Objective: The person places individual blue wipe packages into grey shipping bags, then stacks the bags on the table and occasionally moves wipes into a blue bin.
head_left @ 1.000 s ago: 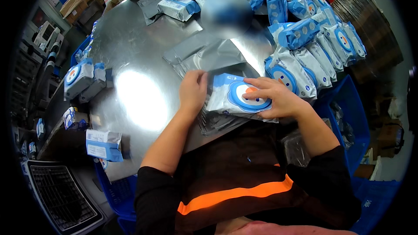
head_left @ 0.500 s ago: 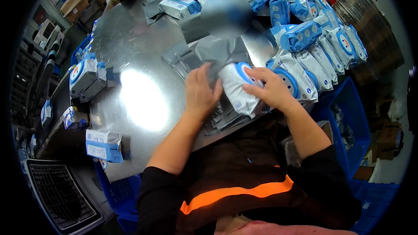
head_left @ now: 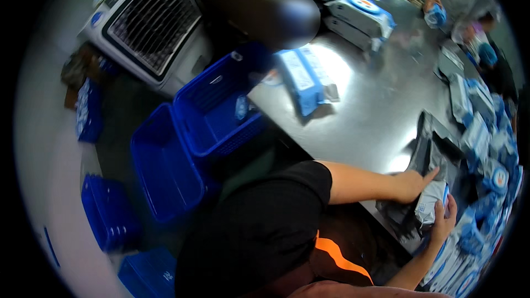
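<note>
Just inside the near edge of the metal table (head_left: 364, 127), a small white pack (head_left: 430, 204) sat between the person's two hands. The right hand (head_left: 443, 218) curled around the pack's outer side, its fingers bent against the wrapper. The left hand (head_left: 409, 186) lay on the pack's other side, index finger stretched out over a grey plastic bag (head_left: 424, 138); its remaining fingers were folded and partly hidden, so whether they pinched anything could not be told. The bag lay creased on the table, just beyond the pack, and more dark plastic (head_left: 395, 215) lay under the hands at the table's near edge.

On the table's right side, a crowded heap of blue-and-white packs (head_left: 488, 138) ran along the border. Near the table's left corner lay a single blue-and-white packet (head_left: 303, 80), and at its far left edge other packs (head_left: 361, 16) were stacked. Over the table's far end, a co-worker's hand (head_left: 431, 3) with a purple cuff gripped a blurred blue item (head_left: 435, 16).

Off the table's left corner stood blue crates (head_left: 168, 171), and past them a pale air cooler (head_left: 154, 22) with a dark grille.
</note>
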`<action>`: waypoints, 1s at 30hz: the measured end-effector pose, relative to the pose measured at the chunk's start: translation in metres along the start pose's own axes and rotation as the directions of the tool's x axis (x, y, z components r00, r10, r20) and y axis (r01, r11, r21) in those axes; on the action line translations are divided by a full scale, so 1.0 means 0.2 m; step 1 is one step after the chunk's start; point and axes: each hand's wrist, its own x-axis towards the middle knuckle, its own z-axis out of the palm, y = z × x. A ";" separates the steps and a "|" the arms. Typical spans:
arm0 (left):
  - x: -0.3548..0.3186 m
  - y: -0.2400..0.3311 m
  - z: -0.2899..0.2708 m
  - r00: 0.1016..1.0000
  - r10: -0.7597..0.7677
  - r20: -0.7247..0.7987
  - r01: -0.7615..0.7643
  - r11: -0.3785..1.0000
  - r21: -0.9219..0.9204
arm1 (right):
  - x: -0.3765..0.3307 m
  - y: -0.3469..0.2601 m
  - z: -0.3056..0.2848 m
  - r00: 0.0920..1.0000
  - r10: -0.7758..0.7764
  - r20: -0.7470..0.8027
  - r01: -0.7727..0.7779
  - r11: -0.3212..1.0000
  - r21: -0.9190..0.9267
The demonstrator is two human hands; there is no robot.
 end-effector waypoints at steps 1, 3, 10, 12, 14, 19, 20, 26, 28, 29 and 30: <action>-0.01 0.01 -0.02 0.999 -0.037 0.007 0.037 0.999 0.002 | 0.05 -0.07 0.09 0.998 -0.052 -0.031 0.044 0.975 -0.219; 0.01 -0.09 0.07 0.998 0.039 -0.048 -0.036 0.998 0.055 | 0.07 -0.18 0.24 0.978 -0.184 -0.104 0.080 0.777 -0.624; -0.02 0.03 -0.10 0.987 0.008 0.160 -0.004 1.000 -0.024 | 0.14 -0.12 -0.08 0.885 -0.278 0.374 0.451 0.712 -0.538; -0.01 -0.10 -0.06 0.995 -0.040 0.087 0.049 0.994 -0.098 | 0.27 -0.31 0.06 0.910 -0.148 0.388 0.376 0.691 -0.617; 0.02 -0.12 -0.02 0.992 -0.098 0.084 0.105 0.990 -0.092 | 0.42 -0.15 0.00 0.826 -0.228 0.515 0.507 0.698 -0.505; 0.02 -0.11 -0.05 0.997 -0.069 -0.046 0.068 0.997 -0.024 | 0.48 -0.24 0.16 0.998 0.000 0.057 0.026 0.894 -0.448; 0.01 -0.11 -0.04 0.997 -0.035 -0.063 0.034 0.999 -0.009 | 0.49 -0.19 0.20 0.997 -0.067 -0.036 0.042 0.878 -0.478; -0.06 -0.10 -0.11 0.988 -0.104 -0.117 0.096 0.993 -0.072 | 0.57 0.02 0.40 0.961 -0.090 -0.260 -0.060 0.853 -0.519; -0.12 -0.12 -0.17 0.968 -0.143 -0.205 0.124 0.987 -0.105 | 0.49 -0.04 0.38 0.976 -0.023 -0.217 -0.076 0.896 -0.437; -0.14 -0.14 -0.20 0.965 -0.174 -0.195 0.155 0.982 -0.107 | 0.46 -0.03 0.34 0.993 0.034 -0.112 -0.080 0.896 -0.437; -0.16 -0.14 -0.24 0.967 -0.189 -0.171 0.171 0.978 -0.115 | 0.40 0.00 0.26 0.995 0.102 -0.024 -0.102 0.891 -0.442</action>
